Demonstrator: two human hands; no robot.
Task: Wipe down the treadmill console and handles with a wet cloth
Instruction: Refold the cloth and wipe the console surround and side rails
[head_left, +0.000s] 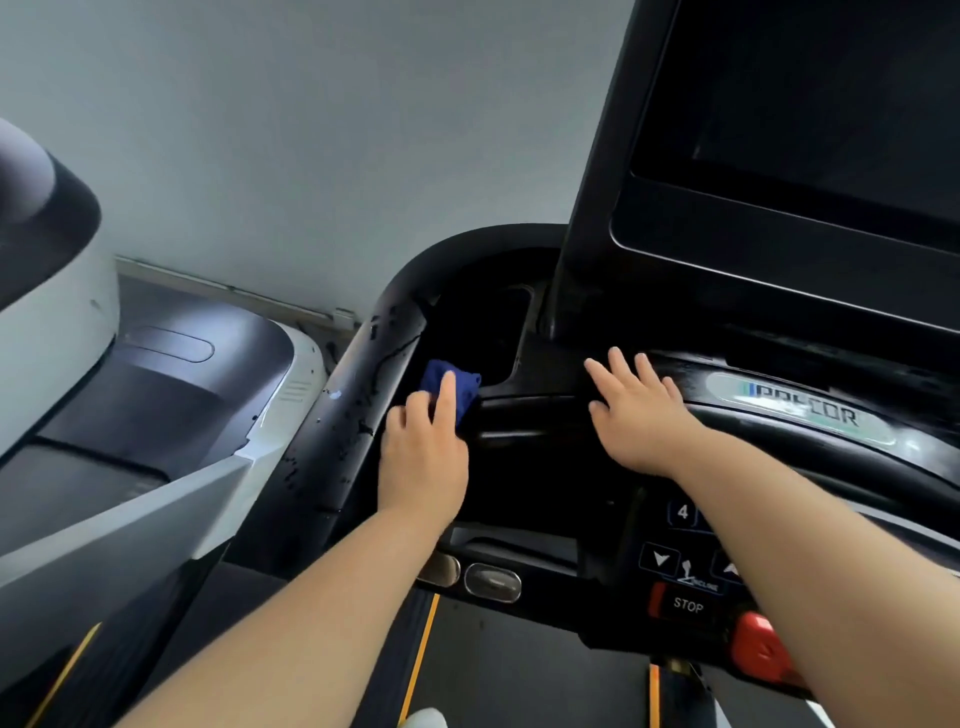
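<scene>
Grey wall behind. I see my left hand gripping the blue cloth, pressed to the pocket edge beside the wet black handle. My right hand lies flat, fingers spread, on the treadmill console.

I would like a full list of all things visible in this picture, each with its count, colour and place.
cloth: one, dark blue, at the console's left recess, under the left hand's fingers
console: one, black, centre and right
screen: one, black, upper right
handle: one, black with water drops, curving left of the cloth
logo plate: one, silver, right of the right hand
STOP button: one, red and black with white letters, lower right
clip: one, red, below the STOP button
neighbouring machine: one, white and dark grey, far left
wall: one, grey, behind
left hand: one, holds the cloth
right hand: one, flat on the console, fingers spread
</scene>
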